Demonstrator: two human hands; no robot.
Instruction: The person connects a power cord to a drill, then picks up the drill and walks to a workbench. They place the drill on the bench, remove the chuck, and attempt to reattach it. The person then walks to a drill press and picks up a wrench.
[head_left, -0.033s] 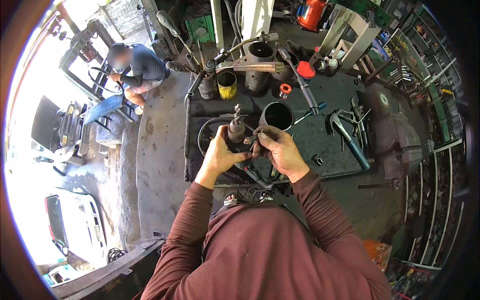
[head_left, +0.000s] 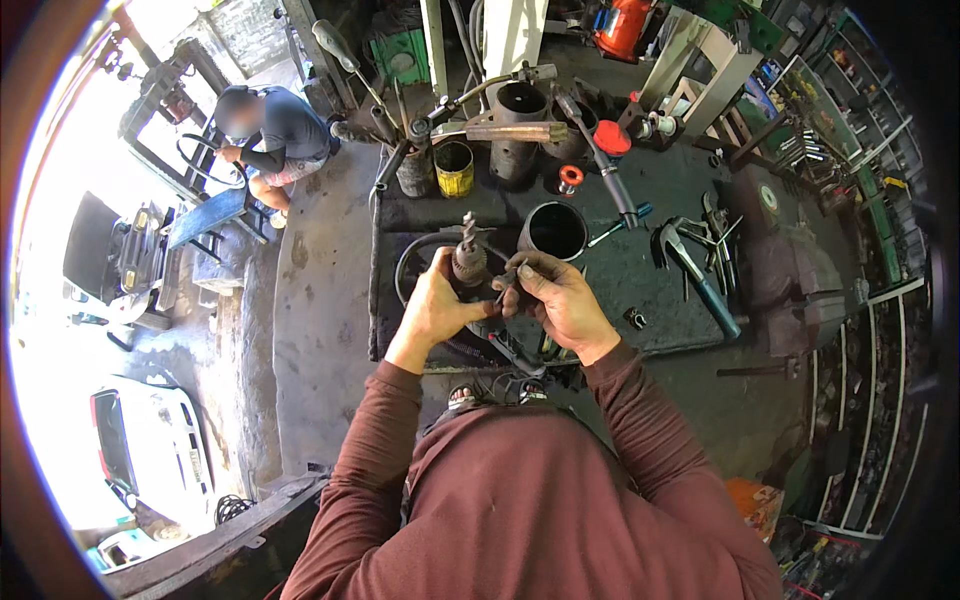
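Note:
Fingers of my left hand wrap round a drill chuck, which points up with a twist drill bit in its jaws. Beside the chuck, my right hand is closed, its thumb and fingers pinching a small dark metal piece. Most of that piece is hidden by the fingers, so its kind is unclear. My left thumb reaches across toward the right fingertips. Just beyond my right hand stands an open metal cylinder. A dark cable curves on the bench around my left hand.
The dark workbench bears a hammer, pliers, a yellow can, a red spool and an angle tool. A bench vise stands at right. A person sits far left.
My left hand and the chuck have shifted slightly left, and the bit leans a little differently. The right hand stays nearly in place, still pinching the small piece.

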